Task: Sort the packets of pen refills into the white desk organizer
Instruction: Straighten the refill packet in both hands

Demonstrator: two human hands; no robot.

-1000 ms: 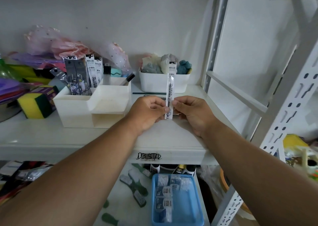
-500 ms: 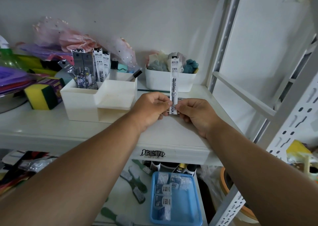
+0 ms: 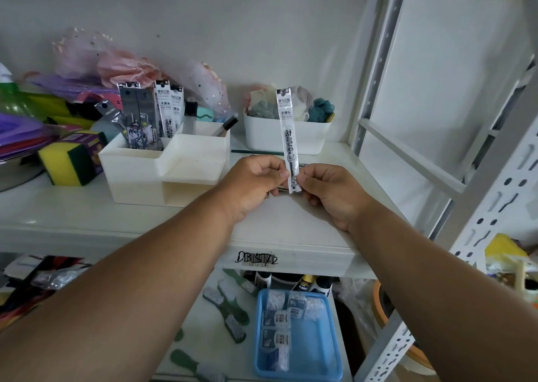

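Observation:
A long clear refill packet (image 3: pixel 288 131) with a white printed header stands upright over the shelf. My left hand (image 3: pixel 256 182) and my right hand (image 3: pixel 329 191) both pinch its lower end between thumb and fingers. Under my fingers a second thin packet seems to lie, mostly hidden. The white desk organizer (image 3: pixel 136 172) sits on the shelf to the left of my hands. Several refill packets (image 3: pixel 161 114) stand upright in its back left compartment, and a dark pen (image 3: pixel 225 125) leans in the back right one.
A white bin (image 3: pixel 308 140) of cloths stands behind the held packet. A yellow sponge (image 3: pixel 68 165) and coloured clutter lie left of the organizer. A grey rack post (image 3: pixel 375 70) rises on the right. Below the shelf sit a blue tray (image 3: pixel 326 361) and green brushes (image 3: pixel 233 320).
The held packet has turned so its printed face shows and stands straighter. Both hands keep their pinch at its lower end. The view has shifted slightly.

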